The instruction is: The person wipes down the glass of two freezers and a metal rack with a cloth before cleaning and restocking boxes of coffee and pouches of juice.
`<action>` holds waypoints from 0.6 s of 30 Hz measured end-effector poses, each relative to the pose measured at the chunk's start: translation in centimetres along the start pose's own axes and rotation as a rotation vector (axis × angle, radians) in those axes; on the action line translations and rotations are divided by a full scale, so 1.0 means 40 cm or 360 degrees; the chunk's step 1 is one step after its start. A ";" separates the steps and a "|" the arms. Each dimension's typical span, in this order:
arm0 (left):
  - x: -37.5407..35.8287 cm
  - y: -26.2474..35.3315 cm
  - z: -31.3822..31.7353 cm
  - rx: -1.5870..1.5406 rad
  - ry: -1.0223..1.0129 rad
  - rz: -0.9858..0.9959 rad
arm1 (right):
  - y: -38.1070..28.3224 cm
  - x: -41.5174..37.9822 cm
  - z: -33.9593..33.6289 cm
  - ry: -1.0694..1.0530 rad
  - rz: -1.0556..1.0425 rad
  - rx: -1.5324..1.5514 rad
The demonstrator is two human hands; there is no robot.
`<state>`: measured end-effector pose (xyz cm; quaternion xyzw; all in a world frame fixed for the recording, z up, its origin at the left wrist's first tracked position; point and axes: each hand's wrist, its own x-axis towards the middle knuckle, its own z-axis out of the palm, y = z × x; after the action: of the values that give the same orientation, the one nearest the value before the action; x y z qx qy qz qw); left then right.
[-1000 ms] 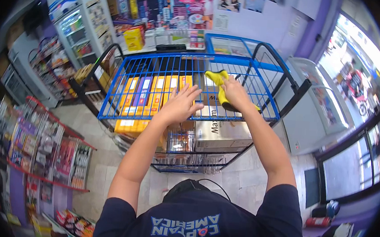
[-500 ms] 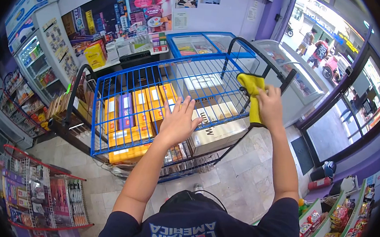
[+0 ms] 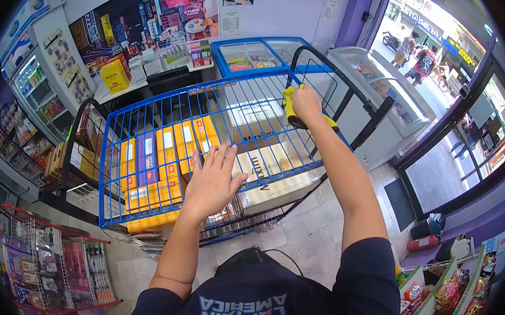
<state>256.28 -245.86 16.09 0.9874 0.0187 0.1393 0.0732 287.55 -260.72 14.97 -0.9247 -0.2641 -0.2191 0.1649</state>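
A blue wire rack (image 3: 102, 176) lies across the middle of the head view. My left hand (image 3: 213, 181) rests on its near part, fingers spread. At the rack's far right corner, my right hand (image 3: 308, 104) grips a bunched yellow cloth (image 3: 289, 106) against the wires. The cloth's dark edge hangs to the right of my wrist. Under the wires stand several orange-yellow boxes (image 3: 170, 146) and a purple box (image 3: 147, 161). A beige Maxim carton (image 3: 284, 170) sits under the right side, with another pale carton (image 3: 255, 115) behind it.
Black tubular handles (image 3: 357, 90) rise at the rack's right end. Behind stand a blue-framed chest freezer (image 3: 229, 68) and a white display freezer (image 3: 404, 121). Snack shelves (image 3: 435, 305) are at lower right, a red-edged wire rack (image 3: 66, 308) at lower left. A glass door (image 3: 439, 170) stands right.
My right hand has moved left and up with the cloth, from the rack's right edge to its far right corner. The cloth is now more bunched. My left hand stays on the wires.
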 end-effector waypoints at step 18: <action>0.004 -0.012 -0.003 -0.0011 0.0076 0.0045 | 0.031 -0.211 -0.130 0.0124 -0.0095 -0.0073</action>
<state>256.39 -245.35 16.18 0.9837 0.0060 0.1639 0.0742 280.16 -267.41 15.00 -0.9107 -0.2798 -0.2658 0.1471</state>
